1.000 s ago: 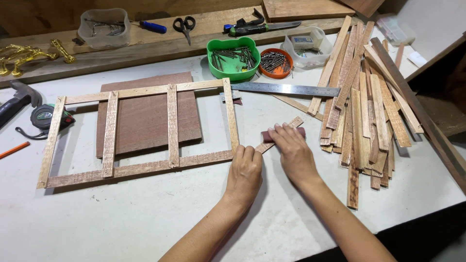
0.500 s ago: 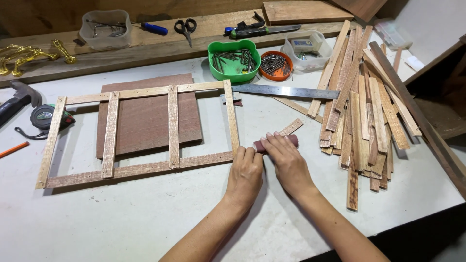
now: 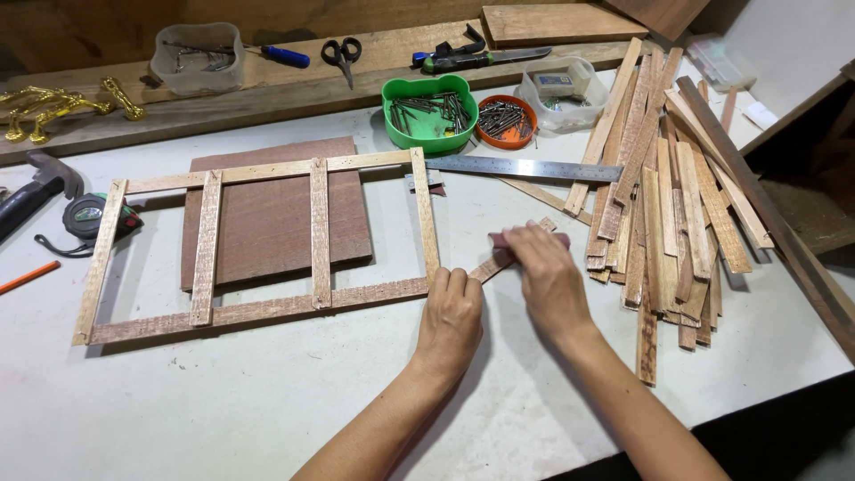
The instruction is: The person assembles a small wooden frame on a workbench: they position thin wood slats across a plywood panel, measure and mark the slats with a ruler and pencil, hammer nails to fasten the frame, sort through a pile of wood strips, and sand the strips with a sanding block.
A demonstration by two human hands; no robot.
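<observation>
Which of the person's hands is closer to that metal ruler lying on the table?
The right hand. It lies just below the ruler, over a small wood strip. The left hand sits lower, at the wooden frame's corner.

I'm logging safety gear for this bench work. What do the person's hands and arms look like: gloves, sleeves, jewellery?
Both hands are bare: no gloves on the left hand or the right hand. Both forearms are uncovered, with no sleeves in view. No rings, watch or bracelets show.

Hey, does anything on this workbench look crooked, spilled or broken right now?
Nothing is spilled or visibly broken. The wooden frame lies slightly askew over a brown board, and the strip pile is loosely fanned. Nails stay inside the green tub and orange tub.
</observation>
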